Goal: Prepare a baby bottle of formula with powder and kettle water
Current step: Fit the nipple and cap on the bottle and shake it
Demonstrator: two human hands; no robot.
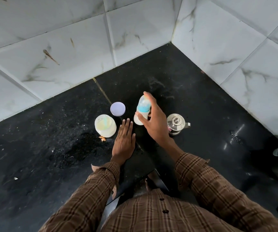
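Single head view, steeply down onto black counter (202, 101), close, facing tiled corner.

The black stone counter (202, 101) carries an open powder jar (105, 125), its lid (117, 109) behind, a steel kettle (176, 124) right, the left hand (124, 141) flat between.

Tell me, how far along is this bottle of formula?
Nearly done, it seems. The baby bottle looks capped and holds pale liquid; the right hand holds it tilted off the counter, perhaps shaking. The left hand lies flat. Left: the powder jar stands open, its lid beside it.
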